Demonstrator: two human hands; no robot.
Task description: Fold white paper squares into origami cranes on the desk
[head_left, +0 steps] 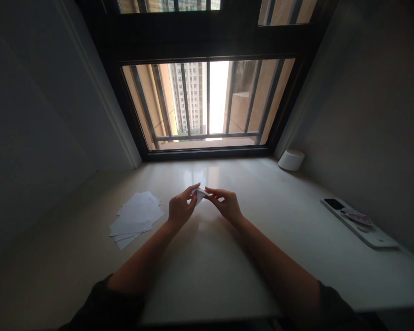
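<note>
A small folded piece of white paper is held up between my two hands, above the middle of the pale sill. My left hand pinches its left side between thumb and fingers. On the other side my right hand grips the right corner with its fingertips. The paper looks creased and partly bent; its exact shape is partly hidden by the fingers. Left of my left hand lies a loose, overlapping pile of white paper sheets.
The glossy white sill runs up to a dark-framed window with bars outside. A small white round object stands in the far right corner. Along the right wall lies a phone in a light case. Walls close in both sides.
</note>
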